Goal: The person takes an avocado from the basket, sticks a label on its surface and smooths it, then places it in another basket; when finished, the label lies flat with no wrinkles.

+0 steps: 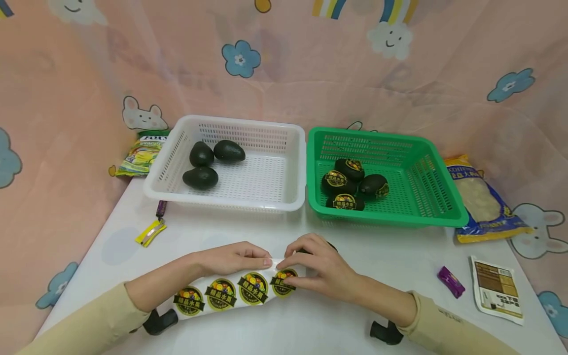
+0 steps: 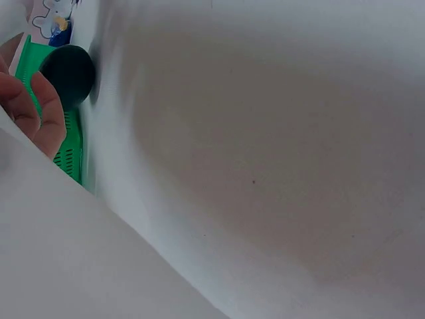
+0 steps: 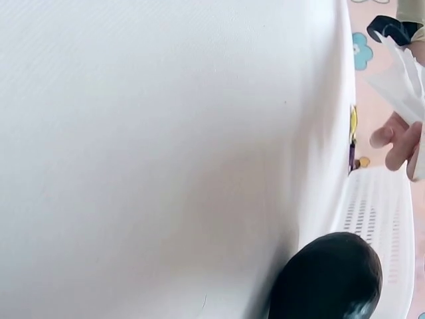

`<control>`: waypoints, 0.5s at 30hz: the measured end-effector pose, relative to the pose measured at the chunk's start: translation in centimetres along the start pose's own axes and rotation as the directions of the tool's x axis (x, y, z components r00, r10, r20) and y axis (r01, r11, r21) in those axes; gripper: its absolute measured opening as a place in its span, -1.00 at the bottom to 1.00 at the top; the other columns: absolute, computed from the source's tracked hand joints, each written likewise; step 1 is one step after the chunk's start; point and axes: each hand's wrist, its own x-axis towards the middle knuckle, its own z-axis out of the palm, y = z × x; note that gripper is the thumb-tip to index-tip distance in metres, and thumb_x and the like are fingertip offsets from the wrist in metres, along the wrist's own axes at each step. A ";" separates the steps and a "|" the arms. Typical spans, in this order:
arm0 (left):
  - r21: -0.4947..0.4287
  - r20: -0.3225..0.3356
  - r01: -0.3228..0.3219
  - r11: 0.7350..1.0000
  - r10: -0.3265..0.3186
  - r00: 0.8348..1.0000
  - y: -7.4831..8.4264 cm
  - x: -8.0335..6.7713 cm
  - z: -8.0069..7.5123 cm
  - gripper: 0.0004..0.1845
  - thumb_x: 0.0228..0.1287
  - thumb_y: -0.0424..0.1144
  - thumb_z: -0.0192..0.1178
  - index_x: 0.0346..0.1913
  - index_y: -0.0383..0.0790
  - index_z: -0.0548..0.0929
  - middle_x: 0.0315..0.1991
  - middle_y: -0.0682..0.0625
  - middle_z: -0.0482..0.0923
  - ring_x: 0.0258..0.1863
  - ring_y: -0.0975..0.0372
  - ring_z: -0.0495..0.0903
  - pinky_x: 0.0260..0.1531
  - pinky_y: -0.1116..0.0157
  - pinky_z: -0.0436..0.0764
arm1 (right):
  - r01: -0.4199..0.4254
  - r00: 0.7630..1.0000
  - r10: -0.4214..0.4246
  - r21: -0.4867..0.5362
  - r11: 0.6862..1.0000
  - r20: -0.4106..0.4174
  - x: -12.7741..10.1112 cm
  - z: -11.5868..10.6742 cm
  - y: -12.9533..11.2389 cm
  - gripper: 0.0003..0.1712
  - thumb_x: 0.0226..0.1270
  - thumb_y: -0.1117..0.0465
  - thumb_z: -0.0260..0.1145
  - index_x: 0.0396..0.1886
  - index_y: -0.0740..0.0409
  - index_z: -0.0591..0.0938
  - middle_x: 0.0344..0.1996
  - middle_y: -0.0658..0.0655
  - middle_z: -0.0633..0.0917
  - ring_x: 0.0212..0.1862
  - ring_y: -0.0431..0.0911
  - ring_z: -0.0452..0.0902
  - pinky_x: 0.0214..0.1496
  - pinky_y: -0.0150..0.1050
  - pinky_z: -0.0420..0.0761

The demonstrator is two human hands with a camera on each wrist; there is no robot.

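Pink cloth printed with clouds, flowers and rabbits hangs behind and beside a white tabletop (image 1: 399,315). Toward the far edge stand two baskets side by side, just touching: a white basket (image 1: 293,148) on the left holding three plain dark avocados (image 1: 200,177), and a green basket (image 1: 439,197) on the right holding four avocados with round labels (image 1: 341,182). Snack bags lie at the far left corner (image 1: 139,155) and along the right edge (image 1: 483,202), with a flat sachet (image 1: 496,288) and a small purple wrapper (image 1: 450,281) nearer the front right, and a yellow wrapper (image 1: 151,231) at the left.

Near the front edge, in the middle, lies a sticker strip (image 1: 230,291) carrying four round black-and-yellow labels. The left hand (image 1: 232,257) presses its fingertips down on the strip's far edge. The right hand (image 1: 321,268) pinches the rightmost label with curled fingers and thumb. One more avocado (image 3: 329,279) sits on the tabletop just behind the right hand, largely hidden by it.
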 end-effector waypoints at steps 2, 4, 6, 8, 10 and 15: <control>0.003 0.001 -0.003 1.000 0.003 1.000 0.0 0.0 0.0 -0.63 0.56 -0.09 -0.08 -0.04 -0.26 0.65 -0.33 -0.09 0.70 -0.47 0.30 0.65 -0.40 0.42 0.62 | 0.001 1.000 -0.001 0.023 1.000 -0.015 0.0 0.3 0.0 -0.78 0.16 0.13 0.51 -0.18 -0.09 0.71 -0.13 -0.07 0.59 -0.04 -0.16 0.41 -0.01 -0.26 0.45; 0.021 0.003 -0.002 1.000 0.002 1.000 -0.1 0.0 0.0 -0.64 0.56 -0.09 -0.08 -0.05 -0.24 0.66 -0.36 -0.05 0.69 -0.48 0.32 0.62 -0.37 0.44 0.59 | 0.006 1.000 -0.005 0.050 0.999 -0.029 0.0 0.5 0.0 -0.83 0.17 0.15 0.50 -0.24 -0.09 0.72 -0.14 -0.05 0.59 -0.05 -0.14 0.41 -0.03 -0.23 0.46; 0.061 0.003 0.001 0.998 -0.001 1.000 -0.1 0.0 0.0 -0.65 0.56 -0.08 -0.08 -0.10 -0.21 0.66 -0.41 0.02 0.65 -0.49 0.36 0.57 -0.35 0.46 0.54 | -0.004 0.999 0.007 0.079 0.997 -0.032 0.0 0.6 -0.2 -0.89 0.20 0.14 0.48 -0.28 -0.10 0.72 -0.14 -0.04 0.59 -0.04 -0.13 0.40 -0.02 -0.20 0.46; 0.153 0.003 -0.006 0.988 0.006 1.000 -0.1 0.0 -0.1 -0.67 0.56 -0.09 -0.07 -0.19 -0.17 0.66 -0.49 0.11 0.56 -0.52 0.40 0.47 -0.37 0.46 0.48 | -0.028 0.999 0.032 0.123 0.992 -0.029 0.0 0.6 -0.4 -0.93 0.23 0.15 0.46 -0.30 -0.09 0.72 -0.14 -0.06 0.60 -0.03 -0.12 0.40 0.01 -0.19 0.46; 0.296 -0.006 -0.014 0.955 0.017 1.000 -0.1 -0.2 -0.2 -0.69 0.55 -0.10 -0.05 -0.27 -0.13 0.64 -0.56 0.17 0.43 -0.56 0.41 0.37 -0.41 0.45 0.42 | -0.097 0.995 0.102 0.188 0.977 -0.014 0.1 0.3 -0.6 -0.93 0.24 0.18 0.44 -0.31 -0.08 0.71 -0.15 -0.07 0.62 -0.03 -0.13 0.41 0.02 -0.22 0.46; 0.682 -0.082 -0.002 0.731 0.079 0.994 -0.6 -0.4 -0.2 -0.75 0.48 -0.05 0.06 -0.19 -0.08 0.69 -0.35 0.24 0.51 -0.32 0.40 0.44 -0.24 0.37 0.49 | -0.430 0.898 0.439 0.295 0.853 0.040 0.5 -1.8 -0.4 -0.92 0.26 0.23 0.42 -0.31 -0.06 0.71 -0.19 -0.11 0.66 -0.03 -0.14 0.45 0.03 -0.21 0.48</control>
